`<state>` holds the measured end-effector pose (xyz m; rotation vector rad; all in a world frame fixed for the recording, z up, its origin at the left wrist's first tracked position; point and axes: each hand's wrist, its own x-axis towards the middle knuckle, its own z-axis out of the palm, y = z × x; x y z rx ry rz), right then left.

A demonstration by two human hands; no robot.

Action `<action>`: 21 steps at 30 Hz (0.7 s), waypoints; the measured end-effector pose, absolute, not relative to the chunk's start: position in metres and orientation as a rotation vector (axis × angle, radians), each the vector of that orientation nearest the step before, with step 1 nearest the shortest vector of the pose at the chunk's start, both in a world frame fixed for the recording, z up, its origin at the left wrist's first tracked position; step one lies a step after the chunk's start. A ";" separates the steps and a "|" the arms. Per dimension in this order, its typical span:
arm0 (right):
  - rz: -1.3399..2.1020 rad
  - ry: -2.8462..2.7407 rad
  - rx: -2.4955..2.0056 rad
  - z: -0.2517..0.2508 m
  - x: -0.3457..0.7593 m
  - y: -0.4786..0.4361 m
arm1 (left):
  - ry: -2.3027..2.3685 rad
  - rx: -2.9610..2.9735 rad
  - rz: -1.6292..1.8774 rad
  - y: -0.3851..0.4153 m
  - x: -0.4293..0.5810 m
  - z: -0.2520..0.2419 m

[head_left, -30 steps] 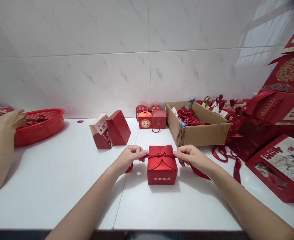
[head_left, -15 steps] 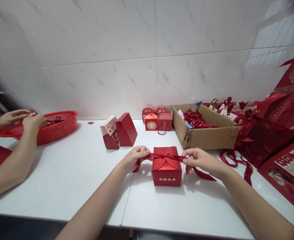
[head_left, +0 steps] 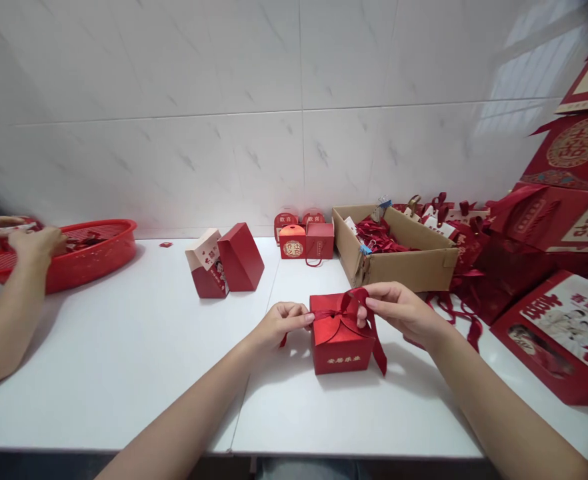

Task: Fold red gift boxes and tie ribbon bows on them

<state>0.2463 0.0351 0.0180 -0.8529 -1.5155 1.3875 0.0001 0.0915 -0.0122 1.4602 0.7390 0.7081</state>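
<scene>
A red gift box (head_left: 344, 348) with gold characters on its front stands upright on the white table before me. Dark red ribbon (head_left: 380, 350) runs across its folded lid and is crossed at the middle. At the box's left edge, my left hand (head_left: 284, 323) pinches one ribbon end between thumb and fingers. Over the right side of the lid, my right hand (head_left: 399, 308) holds the other end, which rises in a loop and hangs down the box's right front. Part of the ribbon behind my left fingers is hidden.
Two red angular boxes (head_left: 241, 259) stand left of centre. Small red boxes (head_left: 293, 243) sit by the wall beside a cardboard box (head_left: 408, 267) holding ribbons. Stacked gift boxes (head_left: 564, 333) fill the right. At far left, another person's hands (head_left: 34, 243) work over a red basket (head_left: 105, 261).
My right hand has lifted its ribbon end and brought it inward over the lid, forming a loop. My left hand stays at the left edge. The view has turned slightly right.
</scene>
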 end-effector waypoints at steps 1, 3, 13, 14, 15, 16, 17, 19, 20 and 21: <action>1.382 -1.499 -0.846 0.019 0.245 0.035 | 0.758 1.519 0.704 0.090 0.001 -0.011; 1.373 -1.447 -0.862 0.020 0.243 0.035 | 0.841 1.701 0.774 0.087 0.001 -0.005; 1.320 -1.434 -0.797 0.020 0.242 0.033 | 0.844 2.099 1.028 0.074 0.048 0.055; 1.309 -1.433 -0.781 0.020 0.242 0.033 | 0.848 2.099 1.047 0.072 0.054 0.058; 1.294 -1.429 -0.769 0.020 0.242 0.034 | 0.860 2.093 1.065 0.071 0.060 0.061; 1.279 -1.426 -0.764 0.020 0.241 0.034 | 0.877 2.088 1.072 0.070 0.064 0.062; 1.266 -1.425 -0.764 0.020 0.240 0.035 | 0.897 2.087 1.067 0.070 0.067 0.063; 1.255 -1.425 -0.773 0.019 0.238 0.037 | 0.925 2.096 1.038 0.069 0.070 0.063; 1.255 -1.419 -0.779 0.019 0.237 0.037 | 0.928 2.104 1.024 0.069 0.070 0.063; 1.261 -1.407 -0.786 0.018 0.236 0.038 | 0.931 2.110 1.017 0.069 0.070 0.062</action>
